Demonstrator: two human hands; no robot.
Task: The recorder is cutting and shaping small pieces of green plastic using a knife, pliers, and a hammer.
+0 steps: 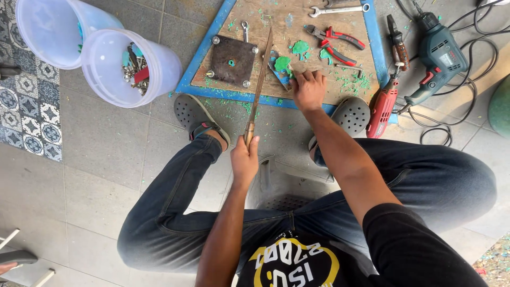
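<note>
**Long blade held over a board, other hand pinning a green-coated piece**

The landmark here is the wooden board (297,40) with its blue frame, lying on the grey tiled floor in front of a seated person.

The left hand (244,159) is closed in a full fist around the wooden handle of a long knife (260,79), just short of the board's near edge. The blade (narrow and rusty-looking) runs up and across the board, its tip near the board's middle.

The right hand (309,89) rests at the near edge of the board, fingers curled and pressing down on a small flat piece (281,69) coated in green material; the blade passes just beside this piece. Whether the fingers grip it or only press on it cannot be told.

On the board's left part sits a dark square metal plate (232,59) with bolts at its corners. Red-handled pliers (334,42) lie on the right part, a wrench (337,9) at the far edge. Green scraps are scattered over the board.

Right of the board lie a red power tool (382,109) and a blue-green drill (438,53). Left of it, two white buckets (106,69) lie tipped on their sides, one holding small tools.
</note>
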